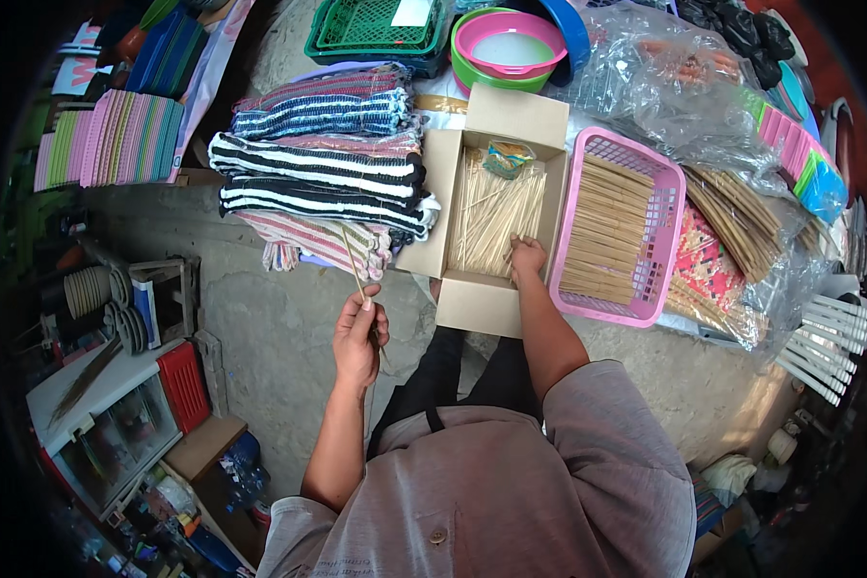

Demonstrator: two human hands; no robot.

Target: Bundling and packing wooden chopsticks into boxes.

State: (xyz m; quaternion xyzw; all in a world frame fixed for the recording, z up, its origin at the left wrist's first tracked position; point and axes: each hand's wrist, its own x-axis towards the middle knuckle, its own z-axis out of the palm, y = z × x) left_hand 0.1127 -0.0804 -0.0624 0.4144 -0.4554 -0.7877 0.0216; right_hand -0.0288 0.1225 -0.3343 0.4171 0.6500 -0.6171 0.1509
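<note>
In front of me an open cardboard box [496,117] holds a loose heap of thin wooden sticks [491,224]. A small plastic packet [508,158] lies on the heap at the far end. My right hand [527,256] reaches into the box at its right side, fingers curled against the sticks; whether they grip any is hidden. My left hand [361,329] is raised left of the box, pinching a few thin sticks [352,260] that point up and away. Just right of the box stands a pink plastic basket [616,313] of bundled wooden sticks [607,224].
Striped woven rag mats [318,173] are stacked left of the box. Behind it are pink and green basins [509,43] and green plastic baskets [376,32]. Clear plastic wrapping [643,72] and more stick bundles [737,217] lie to the right. A glass-fronted case [115,426] stands lower left.
</note>
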